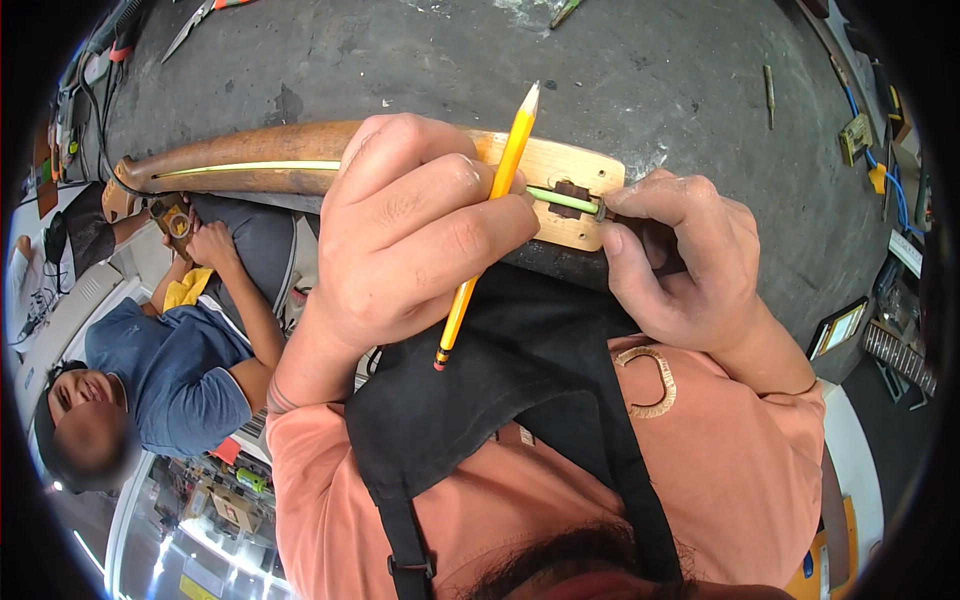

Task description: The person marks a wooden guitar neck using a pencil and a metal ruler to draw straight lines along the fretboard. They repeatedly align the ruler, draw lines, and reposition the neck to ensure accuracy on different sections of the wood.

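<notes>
Across the bench in front of me lies a long wooden piece (250,148) that looks like a guitar neck. It is brown along its length and pale at the right end. A green rod (560,200) runs along it, passing over a dark slot in the pale end. My left hand (420,230) is closed over the neck, with a yellow pencil (513,150) held between its fingers, point upward. Its fingertips are partly hidden at the rod. My right hand (690,240) pinches the rod's small round metal end between thumb and forefinger.
A grey bench top (400,70) holds a thin tool (769,97) at right and a blade with an orange handle (200,22) at far left. A device with a lit screen (838,328) and a fretted neck (900,355) are at right. A person (180,370) sits at left, holding a small object.
</notes>
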Available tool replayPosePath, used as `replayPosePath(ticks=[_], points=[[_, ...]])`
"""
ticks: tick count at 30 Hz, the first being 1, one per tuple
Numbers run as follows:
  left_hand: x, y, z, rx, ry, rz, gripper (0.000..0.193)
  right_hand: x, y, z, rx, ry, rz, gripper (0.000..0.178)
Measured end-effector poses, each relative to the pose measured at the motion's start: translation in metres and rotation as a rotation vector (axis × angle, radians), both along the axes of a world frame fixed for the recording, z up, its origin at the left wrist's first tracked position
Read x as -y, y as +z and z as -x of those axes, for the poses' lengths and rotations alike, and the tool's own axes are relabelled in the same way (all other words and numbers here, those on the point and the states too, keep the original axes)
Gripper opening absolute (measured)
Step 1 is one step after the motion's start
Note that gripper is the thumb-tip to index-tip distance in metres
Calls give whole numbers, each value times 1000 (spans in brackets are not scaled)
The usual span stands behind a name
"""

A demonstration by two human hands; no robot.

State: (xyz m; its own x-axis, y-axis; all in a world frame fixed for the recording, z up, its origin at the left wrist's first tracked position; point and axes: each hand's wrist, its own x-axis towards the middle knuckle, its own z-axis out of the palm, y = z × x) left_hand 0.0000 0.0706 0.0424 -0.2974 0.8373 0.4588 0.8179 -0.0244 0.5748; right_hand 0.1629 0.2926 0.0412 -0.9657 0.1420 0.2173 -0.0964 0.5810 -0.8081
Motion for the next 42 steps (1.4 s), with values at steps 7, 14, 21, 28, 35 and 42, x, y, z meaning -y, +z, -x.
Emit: replayPosePath(ticks=[7, 14, 21, 28, 35, 42], points=[[-1, -1, 1, -5, -6, -6, 35, -7, 1, -3, 36, -7, 69, 21], [-1, 1, 1, 0, -1, 7, 34, -6, -2, -2, -11, -13, 57, 22], [3, -1, 10, 4, -19, -19, 31, 1, -3, 6, -21, -13, 24, 20], [5, -1, 12, -4, 21, -3, 31, -1, 5, 12, -69, 53, -152, 20], [22, -5, 18, -59, 138, -16, 37, -15, 3, 5, -39, -97, 8, 15], [45, 5, 34, -120, 213, 34, 31, -18, 3, -2, 11, -134, 4, 11]])
